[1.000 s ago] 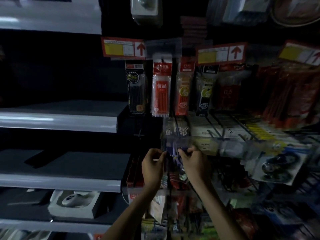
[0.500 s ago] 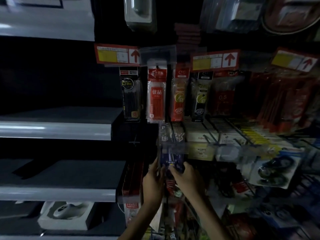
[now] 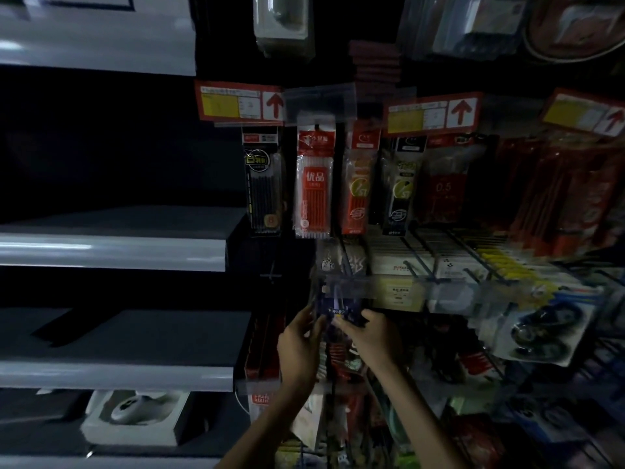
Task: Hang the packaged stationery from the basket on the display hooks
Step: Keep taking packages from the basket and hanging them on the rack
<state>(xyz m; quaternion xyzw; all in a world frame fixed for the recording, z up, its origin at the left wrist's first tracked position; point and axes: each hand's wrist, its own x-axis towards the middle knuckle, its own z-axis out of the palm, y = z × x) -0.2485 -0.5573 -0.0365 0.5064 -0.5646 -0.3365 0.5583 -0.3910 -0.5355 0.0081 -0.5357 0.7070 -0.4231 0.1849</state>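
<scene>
Dark shelves behind, left hand and right hand pinch the blue pack, now raised above the grip, nearly hooked.

On my feed: left hand and right hand bare, forearms bare down to frame edge. Dim light, detail poor.

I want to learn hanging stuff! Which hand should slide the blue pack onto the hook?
Probably the right hand. Its fingers pinch the pack near its top, just under the blurry hook. The left hand only holds the pack's side edge, so it suits steadying.
</scene>
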